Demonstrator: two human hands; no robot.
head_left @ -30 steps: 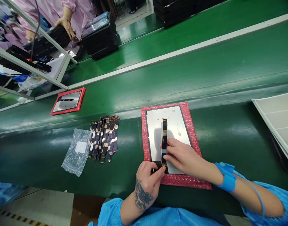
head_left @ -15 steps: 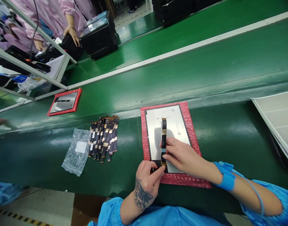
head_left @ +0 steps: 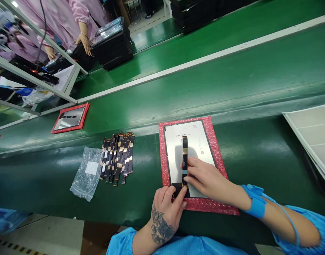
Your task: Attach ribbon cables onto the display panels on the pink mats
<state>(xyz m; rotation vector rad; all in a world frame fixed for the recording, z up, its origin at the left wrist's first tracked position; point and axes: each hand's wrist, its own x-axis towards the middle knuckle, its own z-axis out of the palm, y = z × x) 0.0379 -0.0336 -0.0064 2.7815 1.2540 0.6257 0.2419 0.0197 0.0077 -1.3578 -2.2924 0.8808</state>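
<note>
Silver-backed display panel (head_left: 175,136) on red bubble wrap (head_left: 206,204), green workbench (head_left: 143,187) beneath. Right hand (head_left: 202,174) pinching black flex cable (head_left: 185,159), strip running away from person over panel. Left hand (head_left: 164,210), index fingertip at cable's near end. Leftward: pile of flex cables (head_left: 117,157), clear labelled plastic bag (head_left: 82,182) against it. Beyond, co-worker's hand (head_left: 84,44) beside stacked black trays (head_left: 113,53).

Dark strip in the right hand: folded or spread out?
Spread out: the dark strip runs nearly straight, no fold showing, in the right hand.

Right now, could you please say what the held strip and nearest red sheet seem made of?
Held strip: perhaps satiny plastic film with metal, judging by thinness and gold-coloured bands. Red sheet: likely plastic bubble wrap, glossy, given its dimpled highlights.
</note>
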